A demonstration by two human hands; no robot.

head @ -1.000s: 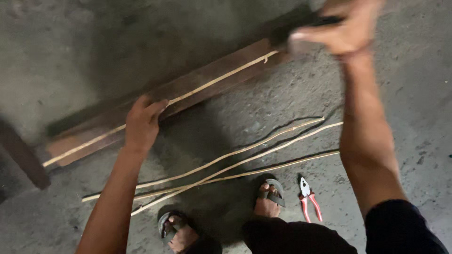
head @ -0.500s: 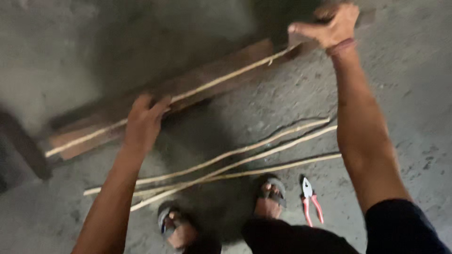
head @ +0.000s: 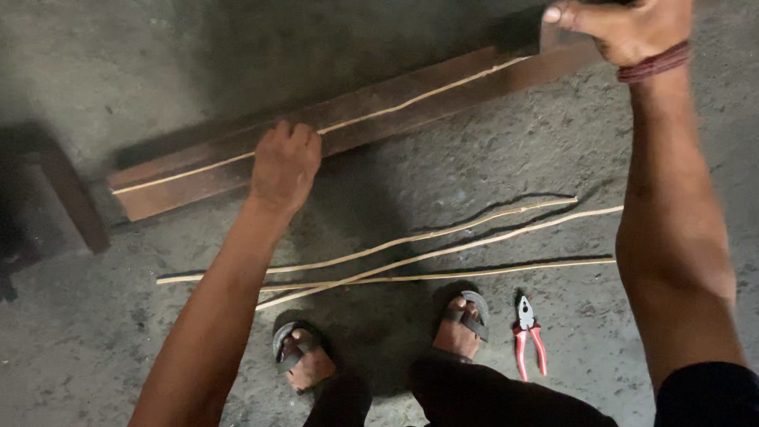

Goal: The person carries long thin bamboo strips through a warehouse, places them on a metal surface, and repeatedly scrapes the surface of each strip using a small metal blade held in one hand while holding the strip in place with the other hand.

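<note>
Rough grey concrete floor [head: 118, 364], pitted and dusty, dim toward the far side; no table present, all items lie on the floor.

Item 1: thin pale strip [head: 411, 99], long and slightly wavy, lying lengthwise on top of a dark wooden plank [head: 371, 130] that runs from near-left to far-right.

Item 2: left hand [head: 285, 162], fingers curled and pressed down over the plank's edge, pinning the strip at about mid-length.

Item 3: right hand [head: 624, 28], closed tight around a dark object at the plank's far-right end; the object is cropped by the frame edge and its kind cannot be told. A reddish band [head: 655, 62] circles the wrist.

Handling note, as judgement: the strip is slender and likely whippy, so the left hand's downward pressure should stay firm and clear of the right hand's working end; any stroke is best kept along the plank's line to avoid splitting or kinking the strip.

Item 4: three more pale strips [head: 443, 249], loose, fanned across the floor nearer the person.

Item 5: red-handled pliers [head: 528, 336], just right of the right sandalled foot [head: 462, 328]; left sandalled foot [head: 304, 360] beside it.

Item 6: dark wooden piece [head: 71, 198] at far left, partly shadowed.
</note>
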